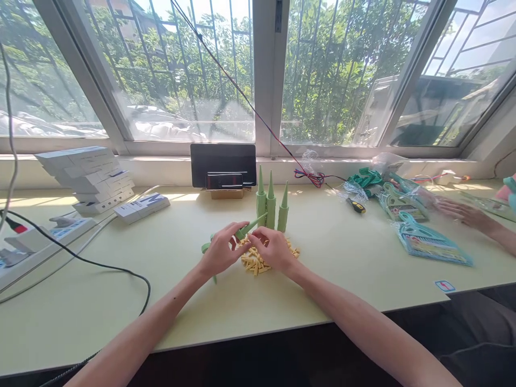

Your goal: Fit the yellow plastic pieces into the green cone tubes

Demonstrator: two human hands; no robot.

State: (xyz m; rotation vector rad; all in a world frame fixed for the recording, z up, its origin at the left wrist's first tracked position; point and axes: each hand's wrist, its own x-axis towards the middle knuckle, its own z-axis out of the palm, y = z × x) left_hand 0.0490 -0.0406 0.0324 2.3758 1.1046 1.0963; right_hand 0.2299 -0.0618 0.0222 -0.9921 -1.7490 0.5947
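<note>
My left hand is closed around a green cone-tipped piece, its point tilted up to the right. Fingertips of my right hand are pinched together at the base of that piece; whatever they grip is too small to make out. Below both hands lies a pile of small yellow pieces. Three green towers with pointed tops stand upright just behind the pile. More green parts show beside my left hand, partly covered by it.
A tablet and phone lean at the back. White boxes are stacked left, near a power strip and cables. To the right are a screwdriver, bagged turquoise packs and another person's hand.
</note>
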